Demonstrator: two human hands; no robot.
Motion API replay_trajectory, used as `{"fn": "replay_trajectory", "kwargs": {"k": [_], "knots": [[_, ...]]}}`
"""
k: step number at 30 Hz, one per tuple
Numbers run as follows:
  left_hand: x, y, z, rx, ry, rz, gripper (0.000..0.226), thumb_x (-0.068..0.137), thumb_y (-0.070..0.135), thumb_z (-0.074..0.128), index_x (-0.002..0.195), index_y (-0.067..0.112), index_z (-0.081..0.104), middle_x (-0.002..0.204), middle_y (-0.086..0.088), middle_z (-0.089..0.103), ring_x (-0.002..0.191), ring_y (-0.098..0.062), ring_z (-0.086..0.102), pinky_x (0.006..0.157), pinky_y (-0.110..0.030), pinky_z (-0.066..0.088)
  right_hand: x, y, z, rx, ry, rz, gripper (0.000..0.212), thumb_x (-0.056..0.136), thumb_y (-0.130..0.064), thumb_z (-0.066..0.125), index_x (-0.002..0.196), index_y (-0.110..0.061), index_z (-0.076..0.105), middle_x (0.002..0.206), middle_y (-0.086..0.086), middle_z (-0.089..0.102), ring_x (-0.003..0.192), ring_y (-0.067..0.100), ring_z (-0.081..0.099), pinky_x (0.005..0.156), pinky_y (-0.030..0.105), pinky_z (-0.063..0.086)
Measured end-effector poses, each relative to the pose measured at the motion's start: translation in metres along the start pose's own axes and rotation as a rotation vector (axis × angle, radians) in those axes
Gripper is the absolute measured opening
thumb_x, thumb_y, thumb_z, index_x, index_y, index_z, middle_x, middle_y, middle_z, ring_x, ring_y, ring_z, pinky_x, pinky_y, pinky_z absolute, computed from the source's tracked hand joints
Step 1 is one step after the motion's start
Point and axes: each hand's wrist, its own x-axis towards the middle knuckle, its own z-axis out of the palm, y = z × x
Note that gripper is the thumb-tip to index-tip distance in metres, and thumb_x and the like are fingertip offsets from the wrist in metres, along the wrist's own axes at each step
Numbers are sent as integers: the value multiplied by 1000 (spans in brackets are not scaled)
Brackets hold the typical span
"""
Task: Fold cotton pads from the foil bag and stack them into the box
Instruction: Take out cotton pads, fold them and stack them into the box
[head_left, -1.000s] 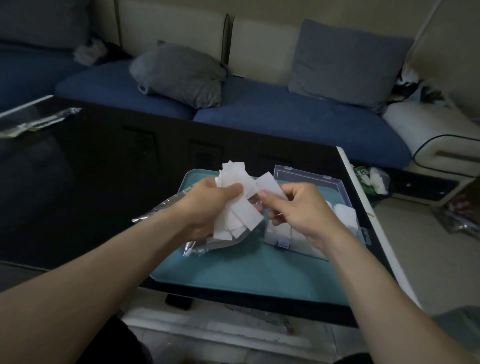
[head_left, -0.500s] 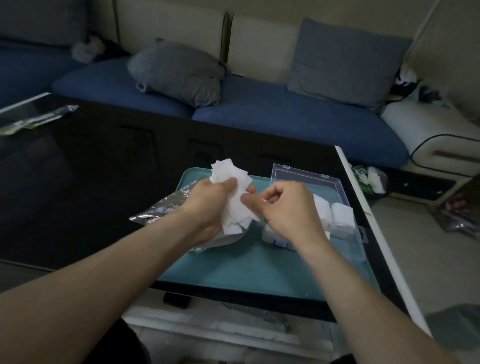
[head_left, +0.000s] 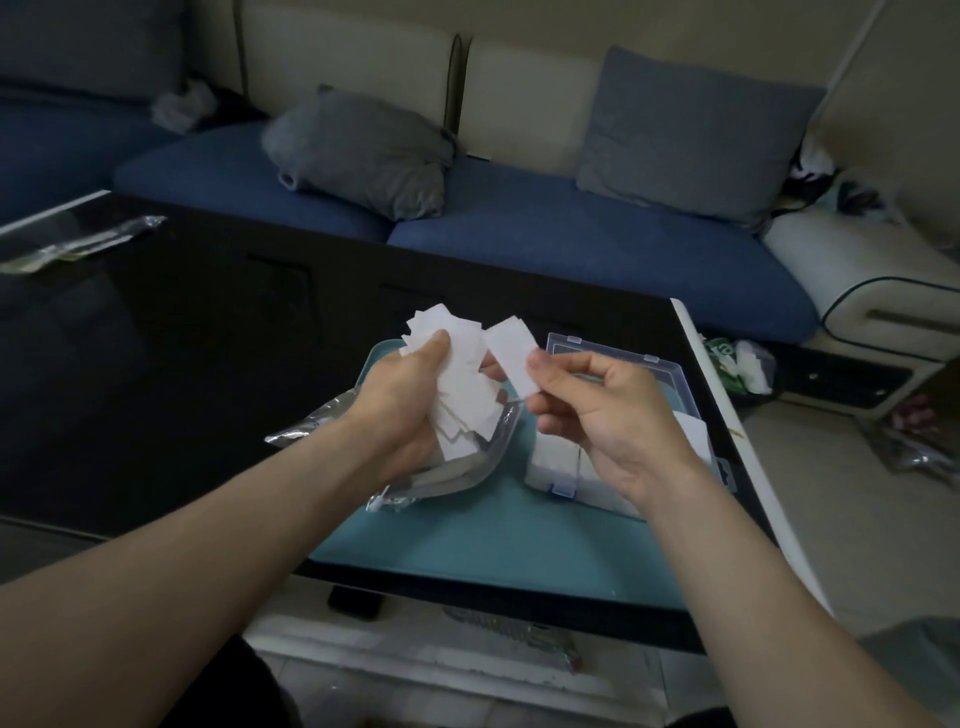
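The task looks partly done. The clear plastic box (head_left: 613, 364) sits on the teal tray (head_left: 493, 545) with its lid open, and white folded pads (head_left: 550, 460) already fill its near part; how many is hidden behind the right wrist. More remain to fold: the left hand (head_left: 405, 395) curls its grip around a loose bundle of cotton pads (head_left: 462, 384), the thumb pressing on top, with the pads fanning out above and below the fingers. The right hand (head_left: 597, 410) pinches 1 single pad (head_left: 511, 353) between thumb and fingertips, holding it just beside the bundle and above the gap between bag and box. That pad seems flat, not yet folded, so my guess is that the step in hand is separating 1 pad before folding it.

Counts: 1 foil bag (head_left: 447, 470), lying open on the tray under the left hand; 1 box; 1 tray; 1 pad held apart. The bundle holds several pads, too overlapped to count exactly. The tray rests on 1 dark glossy worktop (head_left: 156, 364), with a blue sofa (head_left: 571, 244) and 2 grey cushions beyond.
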Motion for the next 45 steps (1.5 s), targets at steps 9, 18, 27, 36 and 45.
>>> {"fn": "replay_trajectory", "kwargs": {"k": [9,18,27,36,45], "knots": [[0,-3,6,-110,-217,-176,59,106,39,31,123,-10,58,122,-27,65,112,-37,64,95,-47,50,6,21,10,-587,80,-233,25,75,-36,88,77,-23,66,67,-7,68,56,-1,59,56,16,44],[3,4,-1,-141,-186,-172,54,106,38,33,123,-5,60,119,-25,67,114,-36,64,98,-50,49,2,11,10,-639,32,-350,17,91,-28,74,80,-23,61,75,-10,65,64,-2,59,64,19,52],[8,-7,1,107,-87,90,26,104,18,47,111,0,64,102,-18,73,91,-32,71,83,-44,57,5,4,-2,-83,-41,-192,10,91,-17,72,88,-11,65,66,-5,66,58,7,57,56,25,50],[4,-16,-4,402,-369,112,18,99,5,51,111,-5,60,78,-23,69,63,-26,68,58,-33,56,11,11,-4,-339,177,-389,16,82,-19,83,84,-20,68,76,0,73,66,16,71,60,35,59],[6,-14,-4,360,-379,60,21,100,10,51,109,-5,63,87,-17,72,65,-27,64,62,-36,53,16,8,-15,-522,174,-360,6,88,-32,76,85,-27,74,77,-11,73,66,5,67,62,28,55]]}}
